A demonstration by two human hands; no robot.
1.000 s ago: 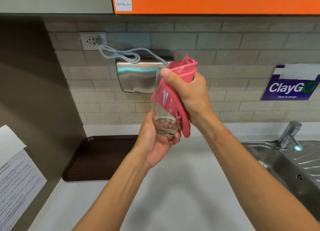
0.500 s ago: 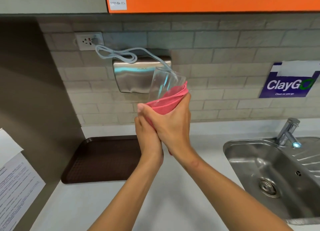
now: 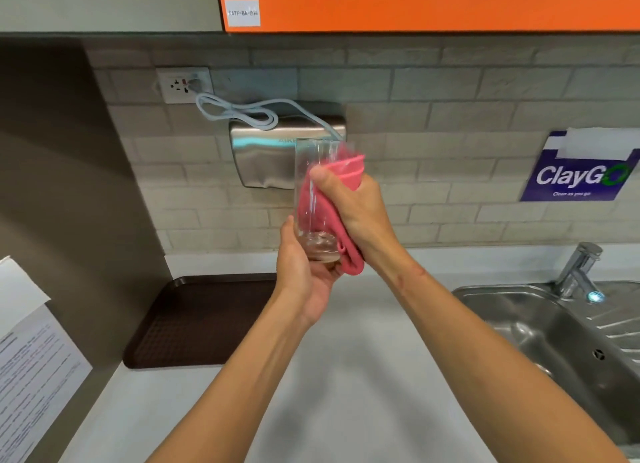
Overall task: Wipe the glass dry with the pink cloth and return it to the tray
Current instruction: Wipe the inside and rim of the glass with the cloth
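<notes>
A tall clear glass (image 3: 313, 171) is held upright in mid-air before the tiled wall. My left hand (image 3: 304, 275) cups its thick base from below. My right hand (image 3: 356, 206) presses the pink cloth (image 3: 348, 171) around the glass's right side, thumb across the front, with a fold of cloth hanging past the base. The dark brown tray (image 3: 194, 324) lies bare on the counter, below and left of my hands.
A steel hand dryer (image 3: 263, 157) with a looped cable hangs on the wall behind the glass. A steel sink (image 3: 540, 331) and tap (image 3: 578, 272) are at the right. Papers (image 3: 31, 369) hang on the left wall. An orange cabinet (image 3: 429, 1) is overhead.
The glass was tilted with the cloth bunched low at its base half a second ago; now it stands upright and my right hand with the cloth has slid up along its side.
</notes>
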